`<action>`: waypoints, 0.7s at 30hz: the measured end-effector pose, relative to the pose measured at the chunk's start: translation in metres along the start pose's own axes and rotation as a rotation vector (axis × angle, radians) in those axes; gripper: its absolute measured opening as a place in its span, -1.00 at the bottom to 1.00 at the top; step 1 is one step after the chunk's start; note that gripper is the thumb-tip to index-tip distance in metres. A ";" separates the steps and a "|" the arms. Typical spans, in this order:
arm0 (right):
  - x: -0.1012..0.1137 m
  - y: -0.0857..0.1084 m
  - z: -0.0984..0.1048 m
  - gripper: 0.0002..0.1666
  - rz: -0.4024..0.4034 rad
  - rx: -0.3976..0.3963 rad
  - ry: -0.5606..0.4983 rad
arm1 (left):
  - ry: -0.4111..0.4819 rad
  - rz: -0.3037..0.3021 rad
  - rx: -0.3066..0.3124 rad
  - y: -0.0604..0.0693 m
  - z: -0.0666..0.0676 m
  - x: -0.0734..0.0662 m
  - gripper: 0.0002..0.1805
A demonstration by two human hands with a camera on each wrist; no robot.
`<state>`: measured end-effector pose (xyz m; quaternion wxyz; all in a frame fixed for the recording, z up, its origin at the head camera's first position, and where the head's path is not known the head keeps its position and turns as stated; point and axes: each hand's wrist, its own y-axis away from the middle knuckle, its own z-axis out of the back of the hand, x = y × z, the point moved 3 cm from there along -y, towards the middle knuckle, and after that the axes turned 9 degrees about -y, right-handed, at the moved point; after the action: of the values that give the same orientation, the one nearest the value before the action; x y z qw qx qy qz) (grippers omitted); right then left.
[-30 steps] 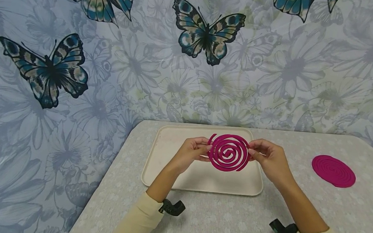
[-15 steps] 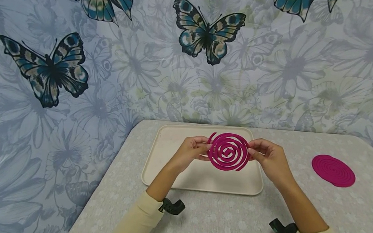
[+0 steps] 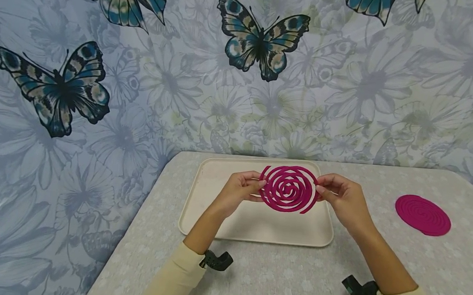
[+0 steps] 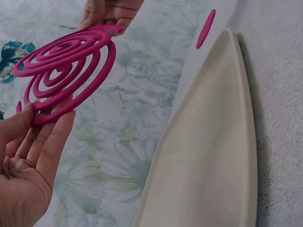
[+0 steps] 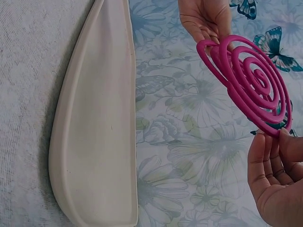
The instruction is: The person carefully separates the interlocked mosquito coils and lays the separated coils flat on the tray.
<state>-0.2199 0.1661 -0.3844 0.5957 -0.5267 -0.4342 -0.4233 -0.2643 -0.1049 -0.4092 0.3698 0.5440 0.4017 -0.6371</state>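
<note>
A magenta spiral coil is held up above the tray, between both hands. My left hand pinches its left rim between thumb and fingers. On the opposite rim, my right hand has a similar pinch. From the left wrist view, the coil appears as two spiral layers, apart on one side and close together near the right hand. The right wrist view shows the spiral tilted, with the right thumb and fingertips at its lower end. The fingertips behind the coil are partly hidden.
A cream rectangular tray lies beneath the hands on the pale patterned tablecloth. To the right, flat on the table, is another magenta spiral disc. Behind the table hangs a butterfly-and-flower backdrop.
The hands have moved slightly apart and a little upward. The coil's two layers now sit offset from each other, so its rings overlap and fill more of the gaps.
</note>
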 end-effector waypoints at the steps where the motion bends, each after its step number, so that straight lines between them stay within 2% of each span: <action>1: 0.000 0.000 0.000 -0.73 -0.001 0.002 -0.007 | -0.003 0.000 -0.002 0.000 0.001 -0.001 -0.78; 9: 0.001 0.000 0.003 -0.72 -0.007 -0.011 0.001 | -0.017 -0.016 0.001 -0.001 0.006 -0.003 -0.76; 21: 0.001 -0.001 0.008 -0.70 0.011 -0.034 -0.010 | -0.037 0.001 -0.056 -0.003 0.015 0.001 -0.76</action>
<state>-0.2213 0.1735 -0.3824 0.5870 -0.5412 -0.4269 -0.4246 -0.2729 -0.1173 -0.4085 0.3925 0.5219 0.4121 -0.6354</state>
